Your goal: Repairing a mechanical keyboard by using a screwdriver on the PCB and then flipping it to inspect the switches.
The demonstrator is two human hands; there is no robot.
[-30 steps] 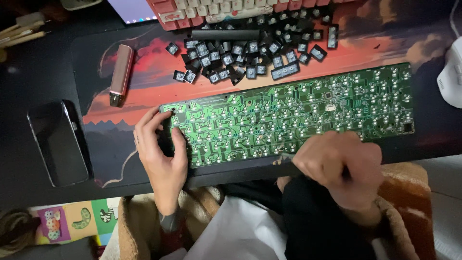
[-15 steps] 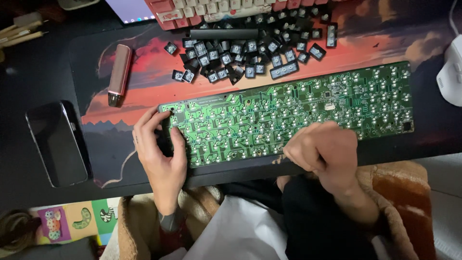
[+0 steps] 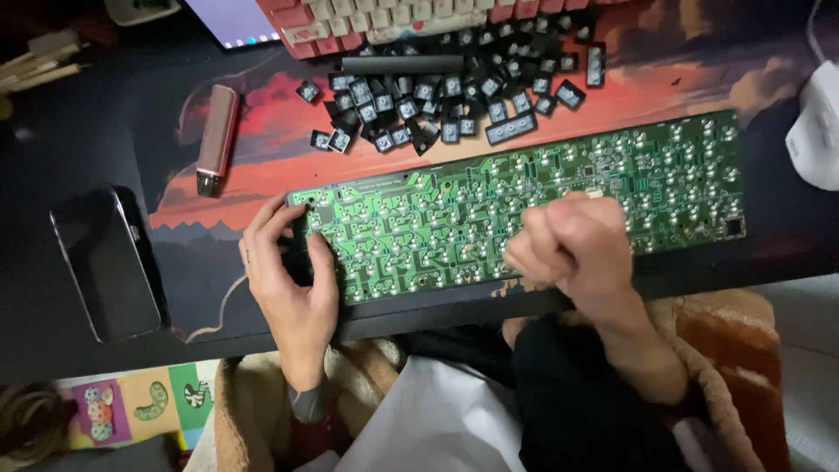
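Note:
A long green keyboard circuit board (image 3: 524,188) lies bare, solder side up, on a desk mat (image 3: 253,179) printed with a red sunset. My left hand (image 3: 293,288) grips the board's left end, with the thumb on top and the fingers curled round the edge. My right hand (image 3: 581,249) is a closed fist over the board's front middle, knuckles up. Anything inside the fist is hidden. Behind the board lies a pile of several loose black keycaps (image 3: 437,105).
A black phone (image 3: 105,262) lies face up at the left, and a pink metallic stick-shaped device (image 3: 217,135) sits behind it. A red and white keyboard (image 3: 384,17) and a black bar (image 3: 402,64) are at the back. A white mouse (image 3: 817,127) is at the right edge.
My right fist has moved up from the desk's front edge onto the circuit board. My left hand stays on the board's left end.

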